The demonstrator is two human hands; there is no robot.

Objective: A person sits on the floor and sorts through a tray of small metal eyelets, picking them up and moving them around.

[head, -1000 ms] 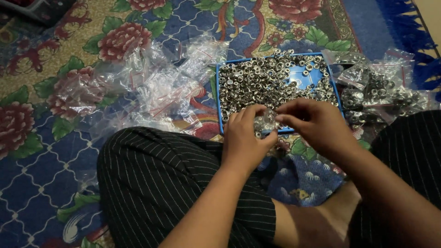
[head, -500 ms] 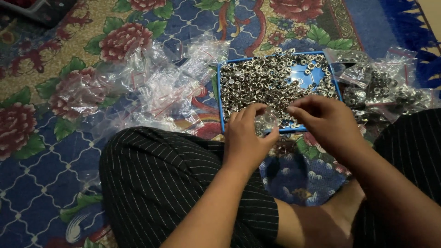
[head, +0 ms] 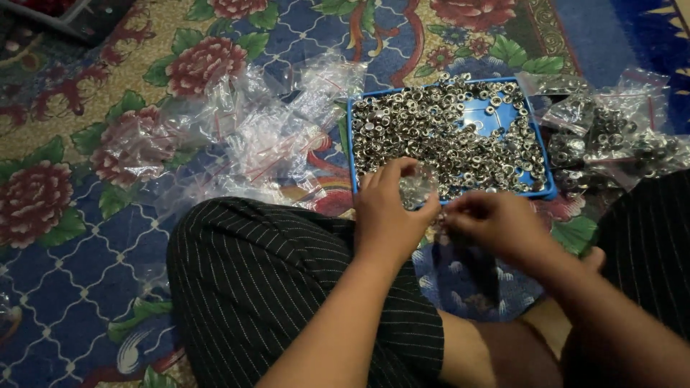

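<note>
We see a floral carpet (head: 86,237) of red roses, green leaves and blue lattice under us. A loose heap of empty clear plastic bags with red seal strips (head: 251,136) lies on it, left of centre. At the right edge sit clear bags filled with small metal rings (head: 618,140). Our black pinstriped trousers (head: 280,287) cover the crossed legs.

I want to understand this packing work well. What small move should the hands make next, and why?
Probably the right hand should bring its pinch to the mouth of the small clear bag held by the left hand and drop in whatever it holds. Both hands meet at the near edge of the blue tray of metal rings. The bag already seems to hold some.
</note>
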